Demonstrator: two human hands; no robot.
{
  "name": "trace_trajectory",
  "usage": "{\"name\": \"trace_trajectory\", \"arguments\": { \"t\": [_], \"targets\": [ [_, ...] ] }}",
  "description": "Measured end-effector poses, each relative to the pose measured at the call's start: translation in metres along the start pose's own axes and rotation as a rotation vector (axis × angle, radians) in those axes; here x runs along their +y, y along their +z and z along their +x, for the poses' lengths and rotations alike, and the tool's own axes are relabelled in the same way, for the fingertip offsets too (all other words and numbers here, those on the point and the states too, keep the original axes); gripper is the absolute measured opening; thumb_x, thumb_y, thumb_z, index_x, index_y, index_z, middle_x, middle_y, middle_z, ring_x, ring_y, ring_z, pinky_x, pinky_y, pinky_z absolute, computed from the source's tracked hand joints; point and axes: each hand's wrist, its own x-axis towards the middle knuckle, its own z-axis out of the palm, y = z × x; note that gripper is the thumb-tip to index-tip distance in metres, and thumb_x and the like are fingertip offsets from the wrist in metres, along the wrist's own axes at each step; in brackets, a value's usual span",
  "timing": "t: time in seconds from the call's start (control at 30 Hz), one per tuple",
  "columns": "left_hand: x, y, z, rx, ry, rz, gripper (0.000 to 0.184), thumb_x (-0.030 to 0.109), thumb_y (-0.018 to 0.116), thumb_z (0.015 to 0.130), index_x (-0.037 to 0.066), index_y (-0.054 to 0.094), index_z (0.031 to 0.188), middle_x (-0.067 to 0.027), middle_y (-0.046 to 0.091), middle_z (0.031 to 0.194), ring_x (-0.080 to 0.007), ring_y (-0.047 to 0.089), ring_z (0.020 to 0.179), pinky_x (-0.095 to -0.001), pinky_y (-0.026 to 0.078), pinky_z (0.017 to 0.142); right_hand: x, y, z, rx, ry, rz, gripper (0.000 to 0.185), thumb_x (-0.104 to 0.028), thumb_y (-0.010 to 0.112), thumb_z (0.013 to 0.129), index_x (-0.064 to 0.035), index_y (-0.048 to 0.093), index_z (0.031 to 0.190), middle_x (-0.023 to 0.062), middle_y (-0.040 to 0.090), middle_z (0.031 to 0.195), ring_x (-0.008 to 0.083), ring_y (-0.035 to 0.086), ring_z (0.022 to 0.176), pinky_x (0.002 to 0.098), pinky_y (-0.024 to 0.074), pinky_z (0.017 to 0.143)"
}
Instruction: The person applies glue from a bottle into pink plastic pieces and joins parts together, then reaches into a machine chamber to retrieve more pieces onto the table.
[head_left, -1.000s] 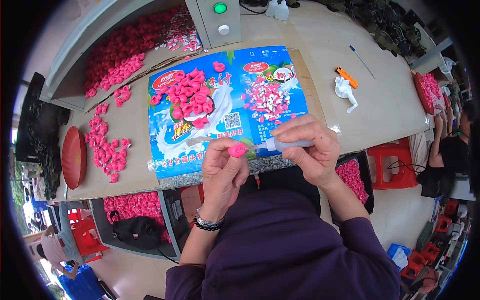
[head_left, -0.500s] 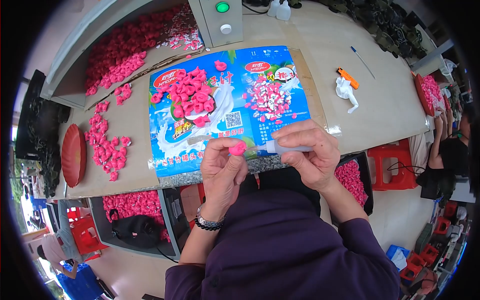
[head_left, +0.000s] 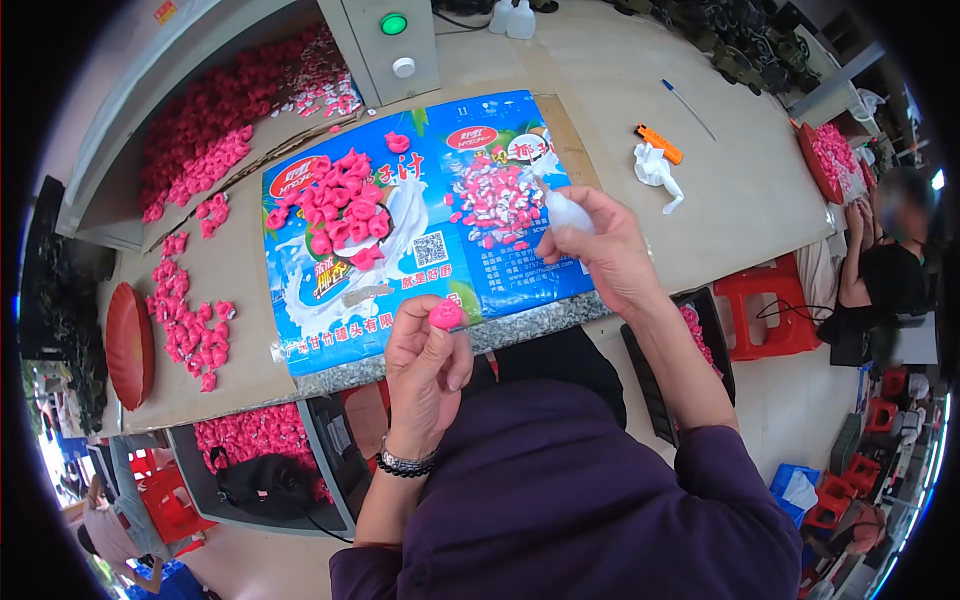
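Note:
My left hand (head_left: 425, 360) pinches a small round pink piece (head_left: 446, 316) between thumb and fingertips, above the front edge of the blue printed cardboard (head_left: 400, 300). Its kind is not clear. My right hand (head_left: 610, 250) grips a small white squeeze bottle (head_left: 569, 214), whose tip points up and left beside a heap of small pink-and-white bits (head_left: 495, 200). Bottle and pink piece are well apart. On the left half of the cardboard lies a heap of hollow-looking pink pieces (head_left: 335, 205), with a single one (head_left: 397, 143) behind it.
Loose pink pieces (head_left: 190, 320) and a red dish (head_left: 130, 345) lie at left. A grey machine housing (head_left: 385, 50) with a green button stands behind. An orange tool (head_left: 660, 143), white crumpled material (head_left: 655, 178) and a pen (head_left: 688, 108) are at right. Another person (head_left: 890, 260) sits far right.
My right hand has drawn the bottle away from the pink piece, up toward the pink-and-white bits, tilting it upward. My left hand keeps the piece. The whole view has shifted slightly.

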Motion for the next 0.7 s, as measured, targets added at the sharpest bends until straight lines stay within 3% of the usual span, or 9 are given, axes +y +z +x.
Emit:
{"name": "trace_trajectory", "arguments": {
  "t": [0.1, 0.17, 0.2, 0.27, 0.4, 0.6, 0.7],
  "targets": [
    [-0.003, 0.001, -0.003, 0.001, -0.027, 0.005, 0.021, 0.023, 0.054, 0.098, 0.007, 0.048, 0.111, -0.0083, 0.059, 0.1, -0.007, 0.039, 0.048, -0.0181, 0.027, 0.04, 0.006, 0.001, 0.004, 0.047, 0.008, -0.149, 0.026, 0.003, 0.071, 0.077, -0.0013, 0.055, 0.097, 0.0057, 0.059, 0.082, 0.0163, 0.063, 0.073, 0.0277, 0.0502, 0.061],
    [-0.004, 0.0, -0.003, 0.003, -0.036, 0.01, 0.021, 0.023, 0.054, 0.098, 0.007, 0.048, 0.111, -0.0083, 0.059, 0.1, -0.007, 0.039, 0.048, -0.0179, 0.027, 0.04, 0.016, -0.006, 0.011, -0.007, -0.23, -0.823, 0.022, 0.002, 0.073, 0.074, -0.0037, 0.057, 0.089, 0.0057, 0.059, 0.08, 0.0186, 0.064, 0.071, 0.0301, 0.0494, 0.06],
    [-0.005, 0.0, -0.003, 0.003, -0.045, 0.016, 0.021, 0.023, 0.053, 0.098, 0.008, 0.048, 0.111, -0.0082, 0.058, 0.101, -0.007, 0.039, 0.048, -0.0177, 0.027, 0.04, 0.018, -0.007, 0.012, -0.008, -0.23, -0.822, 0.022, 0.002, 0.073, 0.074, -0.0037, 0.057, 0.089, 0.0057, 0.059, 0.08, 0.0186, 0.064, 0.071, 0.0301, 0.0494, 0.06],
    [-0.006, 0.002, -0.003, 0.006, -0.045, 0.008, 0.02, 0.022, 0.053, 0.098, 0.008, 0.048, 0.111, -0.0082, 0.058, 0.101, -0.0069, 0.039, 0.048, -0.0174, 0.027, 0.04, 0.015, -0.001, 0.012, -0.118, -0.562, -1.148, 0.019, 0.0, 0.073, 0.07, -0.0053, 0.059, 0.082, 0.0072, 0.061, 0.08, 0.0236, 0.063, 0.07, 0.0339, 0.0489, 0.06],
    [-0.005, 0.008, -0.003, 0.044, -0.059, -0.024, 0.019, 0.016, 0.055, 0.097, 0.007, 0.051, 0.113, -0.0049, 0.061, 0.102, -0.0061, 0.042, 0.051, -0.0187, 0.028, 0.042, 0.021, 0.004, 0.014, -0.129, -0.546, -1.272, 0.014, -0.001, 0.071, 0.07, -0.0063, 0.061, 0.079, 0.0089, 0.06, 0.082, 0.0286, 0.062, 0.074, 0.0376, 0.0492, 0.061],
    [-0.001, 0.013, -0.002, 0.072, -0.035, 0.007, 0.019, 0.017, 0.056, 0.097, 0.007, 0.051, 0.113, -0.0037, 0.06, 0.101, -0.0066, 0.046, 0.053, -0.019, 0.03, 0.042, 0.023, 0.009, 0.009, -0.111, -0.6, -1.478, 0.012, -0.002, 0.065, 0.075, -0.0076, 0.062, 0.085, 0.0101, 0.06, 0.082, 0.0311, 0.062, 0.076, 0.0416, 0.0491, 0.061],
    [-0.001, 0.012, -0.001, 0.066, -0.023, 0.017, 0.019, 0.017, 0.056, 0.097, 0.007, 0.051, 0.113, -0.0039, 0.06, 0.101, -0.0068, 0.046, 0.052, -0.019, 0.03, 0.042, 0.021, 0.013, 0.002, -0.1, -0.457, -1.612, 0.012, -0.01, 0.058, 0.081, -0.0096, 0.062, 0.092, 0.0086, 0.06, 0.089, 0.0293, 0.063, 0.086, 0.0431, 0.0512, 0.067]
  ]
}}
